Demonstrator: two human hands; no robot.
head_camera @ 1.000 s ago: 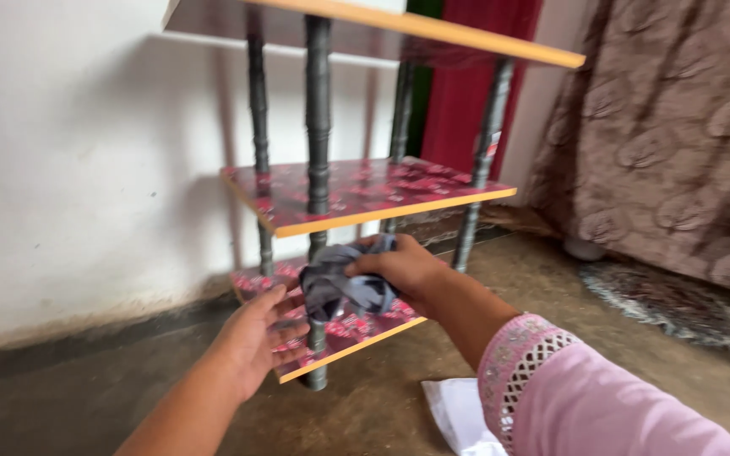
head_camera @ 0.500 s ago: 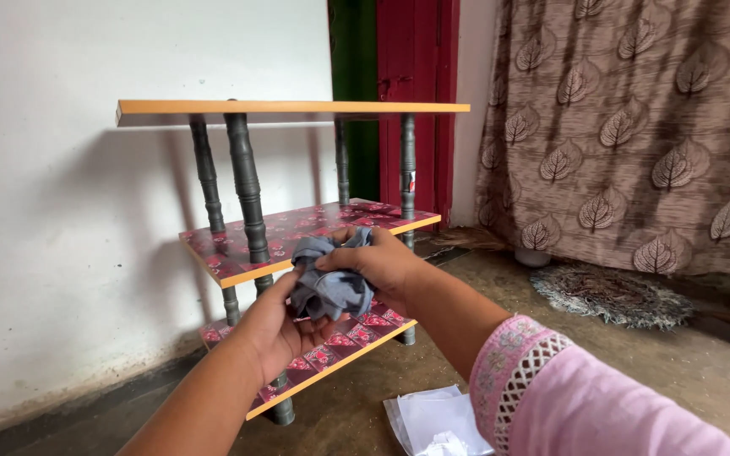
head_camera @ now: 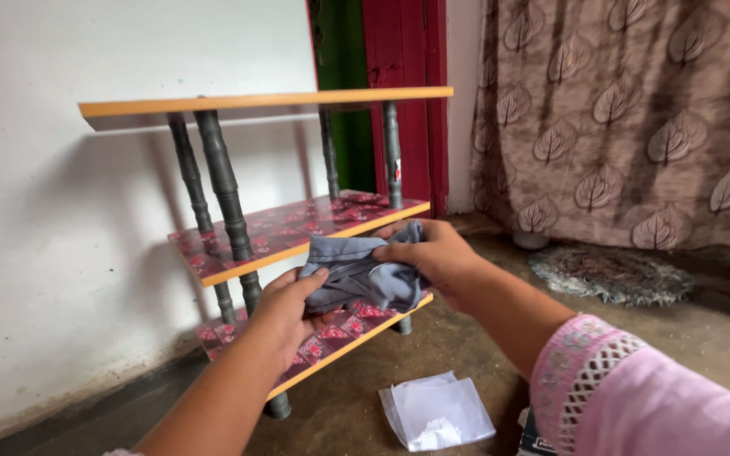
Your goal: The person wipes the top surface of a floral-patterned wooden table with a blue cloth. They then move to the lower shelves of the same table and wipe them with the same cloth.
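A crumpled grey-blue cloth (head_camera: 363, 274) is stretched between both of my hands in front of a three-tier shelf rack (head_camera: 255, 103). My left hand (head_camera: 285, 317) grips the cloth's left end from below. My right hand (head_camera: 433, 253) pinches its right end, the pink embroidered sleeve (head_camera: 635, 397) trailing behind. The cloth hangs just above the lowest patterned red shelf (head_camera: 323, 342) and in front of the middle shelf (head_camera: 289, 232).
The rack has dark turned posts (head_camera: 223, 181) and stands against a white wall (head_camera: 52, 211). A clear plastic bag with white paper (head_camera: 435, 412) lies on the concrete floor. A leaf-patterned brown curtain (head_camera: 635, 118), a round rug (head_camera: 612, 274) and a red door (head_camera: 403, 51) are at the right.
The view has lifted and steadied. The bunched cloth has been pulled wider between my hands, with the left hand now gripping its end and the right hand moved right.
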